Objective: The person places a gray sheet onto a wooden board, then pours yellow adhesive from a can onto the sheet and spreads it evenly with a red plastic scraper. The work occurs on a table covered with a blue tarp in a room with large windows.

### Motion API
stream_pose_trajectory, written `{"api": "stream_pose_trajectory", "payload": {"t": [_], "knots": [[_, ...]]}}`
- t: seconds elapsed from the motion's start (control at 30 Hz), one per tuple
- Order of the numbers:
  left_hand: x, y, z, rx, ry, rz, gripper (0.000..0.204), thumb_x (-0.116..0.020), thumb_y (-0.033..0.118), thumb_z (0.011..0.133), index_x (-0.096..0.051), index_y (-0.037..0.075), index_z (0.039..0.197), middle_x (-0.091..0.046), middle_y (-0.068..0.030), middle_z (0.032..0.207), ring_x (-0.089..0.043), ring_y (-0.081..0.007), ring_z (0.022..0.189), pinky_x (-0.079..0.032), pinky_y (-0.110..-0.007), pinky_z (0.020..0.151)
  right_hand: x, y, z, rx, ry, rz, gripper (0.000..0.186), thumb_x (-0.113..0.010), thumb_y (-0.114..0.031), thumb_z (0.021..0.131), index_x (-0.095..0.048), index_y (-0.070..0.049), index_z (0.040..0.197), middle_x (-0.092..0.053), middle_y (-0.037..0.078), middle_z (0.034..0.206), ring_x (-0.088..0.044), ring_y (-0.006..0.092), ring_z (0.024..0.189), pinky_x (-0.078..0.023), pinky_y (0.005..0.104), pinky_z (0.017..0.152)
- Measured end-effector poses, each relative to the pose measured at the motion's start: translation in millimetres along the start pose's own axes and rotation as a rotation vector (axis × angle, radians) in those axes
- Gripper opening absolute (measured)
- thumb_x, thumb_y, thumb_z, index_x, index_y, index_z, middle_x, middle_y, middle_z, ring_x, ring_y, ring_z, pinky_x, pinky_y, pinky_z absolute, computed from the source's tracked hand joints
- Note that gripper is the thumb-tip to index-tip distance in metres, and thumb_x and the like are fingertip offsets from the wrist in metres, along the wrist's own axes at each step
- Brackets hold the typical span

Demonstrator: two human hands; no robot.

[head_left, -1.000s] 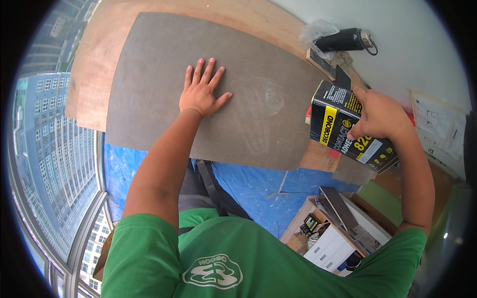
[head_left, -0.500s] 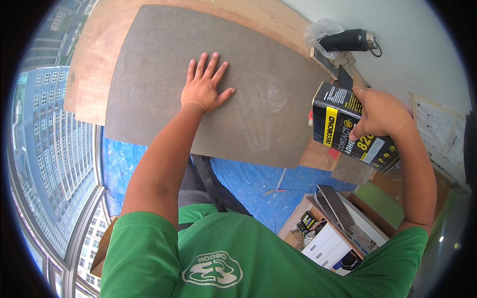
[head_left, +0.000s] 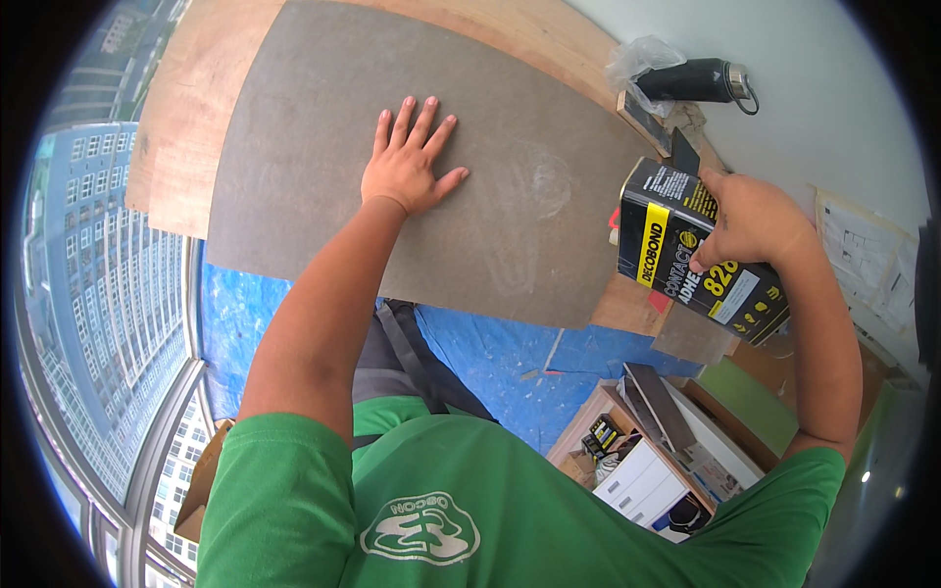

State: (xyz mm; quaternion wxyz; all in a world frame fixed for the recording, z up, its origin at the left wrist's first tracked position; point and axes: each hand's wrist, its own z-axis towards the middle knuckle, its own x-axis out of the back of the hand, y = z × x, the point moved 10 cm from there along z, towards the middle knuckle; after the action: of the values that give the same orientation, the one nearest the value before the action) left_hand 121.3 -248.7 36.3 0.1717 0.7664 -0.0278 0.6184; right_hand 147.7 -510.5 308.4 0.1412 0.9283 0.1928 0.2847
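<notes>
My left hand (head_left: pixel 405 169) lies flat on a large grey-brown sheet (head_left: pixel 314 118), fingers spread and nothing in them. At the right, my right hand (head_left: pixel 761 223) is wrapped around a rectangular black glue tin (head_left: pixel 655 230) with yellow print. The tin leans at the right end of the sheet; whether it rests on the bench or hangs free, I cannot tell. Pale smears (head_left: pixel 524 211) mark the sheet between my two hands. Most of the right fingers are hidden behind the tin.
Plywood (head_left: pixel 186 127) extends under the sheet. A black bottle (head_left: pixel 691 81) with a clear plastic bag (head_left: pixel 642 64) lies against the wall. Blue floor covering (head_left: pixel 490 358) spreads below. A cabinet with white drawers (head_left: pixel 642 485) stands at lower right; a window (head_left: pixel 108 314) is at left.
The view has shifted very slightly. My left hand stays flat on the sheet, and my right hand keeps its hold on the glue tin with almost no movement.
</notes>
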Motion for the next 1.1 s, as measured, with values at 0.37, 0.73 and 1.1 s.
{"api": "stream_pose_trajectory", "payload": {"t": [0.37, 0.73, 1.1], "knots": [[-1.2, -1.6, 0.1, -0.001, 0.021, -0.001, 0.08, -0.044, 0.074, 0.1, -0.031, 0.032, 0.167, -0.019, 0.0006, 0.177, -0.01, -0.0249, 0.164, -0.007, -0.049, 0.135, -2.3, 2.9, 3.7, -0.03, -0.007, 0.035, 0.078, -0.098, -0.028, 0.053, -0.063, 0.003, 0.116, -0.076, 0.025, 0.101, -0.074, 0.0419, 0.099, -0.057, 0.0454, 0.09], [-1.8, -2.3, 0.0, -0.002, 0.014, -0.005, 0.081, -0.044, 0.076, 0.099, -0.032, 0.033, 0.167, -0.019, 0.0009, 0.177, -0.011, -0.0249, 0.164, -0.007, -0.049, 0.135, -1.5, -0.4, 6.6, -0.043, -0.051, 0.006, 0.081, -0.099, -0.03, 0.051, -0.064, 0.002, 0.116, -0.076, 0.024, 0.101, -0.074, 0.0414, 0.099, -0.057, 0.0452, 0.09], [1.1, -2.7, -3.7, 0.001, 0.035, -0.011, 0.08, -0.046, 0.075, 0.098, -0.032, 0.034, 0.166, -0.02, 0.0012, 0.177, -0.011, -0.0246, 0.164, -0.008, -0.048, 0.135, -2.3, -1.8, 8.1, -0.022, -0.048, -0.029, 0.083, -0.099, -0.032, 0.052, -0.062, 0.003, 0.118, -0.076, 0.025, 0.099, -0.074, 0.042, 0.099, -0.057, 0.0458, 0.089]]}}
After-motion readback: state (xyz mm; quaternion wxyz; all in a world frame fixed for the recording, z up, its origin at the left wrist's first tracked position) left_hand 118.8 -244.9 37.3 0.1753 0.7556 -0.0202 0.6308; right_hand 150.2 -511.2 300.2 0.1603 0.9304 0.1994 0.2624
